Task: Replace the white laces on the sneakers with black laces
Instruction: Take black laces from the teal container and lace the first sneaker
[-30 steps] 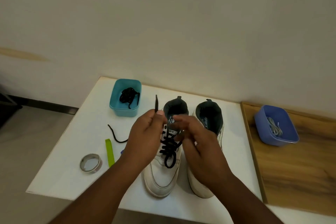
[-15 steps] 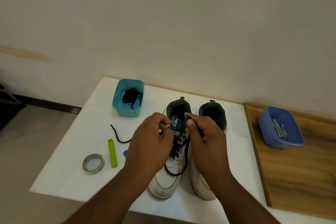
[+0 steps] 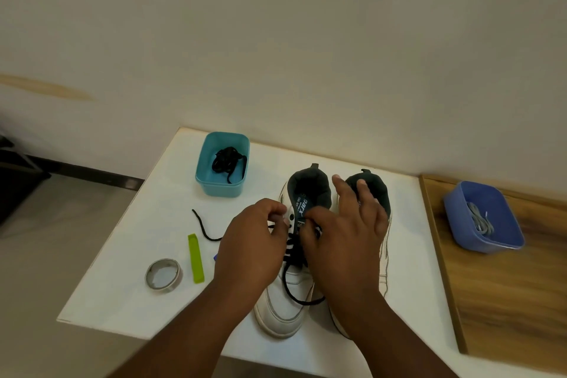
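Note:
Two white sneakers stand side by side on the white table (image 3: 129, 279), toes toward me. The left sneaker (image 3: 285, 307) carries a black lace (image 3: 291, 288) partly threaded through its eyelets, with a loop hanging over the toe. My left hand (image 3: 251, 252) pinches the eyelet flap and lace at the shoe's upper left. My right hand (image 3: 343, 242) pinches the lace by the tongue with thumb and forefinger, its other fingers spread over the right sneaker (image 3: 385, 242). One lace end (image 3: 202, 227) trails left on the table.
A teal tub (image 3: 222, 164) with another black lace sits at the back left. A blue tub (image 3: 483, 216) with white laces rests on the wooden surface (image 3: 506, 301) to the right. A tape roll (image 3: 163, 275) and a green strip (image 3: 195, 258) lie at the left.
The raised lace tip in my left hand has come down to the eyelets. My right hand has spread its outer fingers over the right sneaker. The lace loop over the toe has grown.

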`<state>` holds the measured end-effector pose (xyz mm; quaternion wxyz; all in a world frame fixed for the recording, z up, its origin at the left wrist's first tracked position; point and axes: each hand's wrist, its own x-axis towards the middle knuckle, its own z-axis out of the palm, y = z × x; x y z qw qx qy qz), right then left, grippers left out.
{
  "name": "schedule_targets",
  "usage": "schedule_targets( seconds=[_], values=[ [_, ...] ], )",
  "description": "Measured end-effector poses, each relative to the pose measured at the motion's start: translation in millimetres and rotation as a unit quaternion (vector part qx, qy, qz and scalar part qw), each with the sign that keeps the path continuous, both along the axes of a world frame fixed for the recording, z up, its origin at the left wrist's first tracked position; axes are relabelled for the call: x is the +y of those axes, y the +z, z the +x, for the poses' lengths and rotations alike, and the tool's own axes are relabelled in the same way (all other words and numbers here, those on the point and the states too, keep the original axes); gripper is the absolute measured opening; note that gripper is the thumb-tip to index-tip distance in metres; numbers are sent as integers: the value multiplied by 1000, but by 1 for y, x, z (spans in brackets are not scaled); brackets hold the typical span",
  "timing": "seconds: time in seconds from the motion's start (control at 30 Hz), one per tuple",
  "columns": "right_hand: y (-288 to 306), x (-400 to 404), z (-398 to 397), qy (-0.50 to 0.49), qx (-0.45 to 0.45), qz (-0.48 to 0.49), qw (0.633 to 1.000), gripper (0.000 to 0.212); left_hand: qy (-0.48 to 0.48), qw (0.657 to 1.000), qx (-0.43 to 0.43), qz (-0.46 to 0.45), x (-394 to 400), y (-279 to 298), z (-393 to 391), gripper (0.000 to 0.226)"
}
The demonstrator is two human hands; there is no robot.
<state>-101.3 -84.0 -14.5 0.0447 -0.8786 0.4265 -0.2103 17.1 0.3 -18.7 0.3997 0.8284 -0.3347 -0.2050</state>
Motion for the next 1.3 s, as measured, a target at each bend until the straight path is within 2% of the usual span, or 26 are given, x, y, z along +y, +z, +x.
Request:
schedule_targets(
  seconds=[0.1,0.2,0.3,0.63,0.87,1.3],
  values=[
    [-7,1,4,8,-15,54,998,24,2,1000,10,1,0,0,1,16],
    [-10,-1,6,-12,-76,153,985,21,5,1000,14,2,0,1,2,12],
    [-9,-1,5,-25,-96,181,978,13,8,1000,8,5,0,2,3,11],
    [-7,-2,5,-7,-15,159,987,10,-6,1000,16,-1,-1,0,5,14],
    [-7,-3,4,-11,-42,163,986,16,-4,1000,17,-4,-1,-1,6,13],
    [-11,-7,3,3,-67,177,982,11,-5,1000,15,-8,-1,-1,6,13]
  ],
)
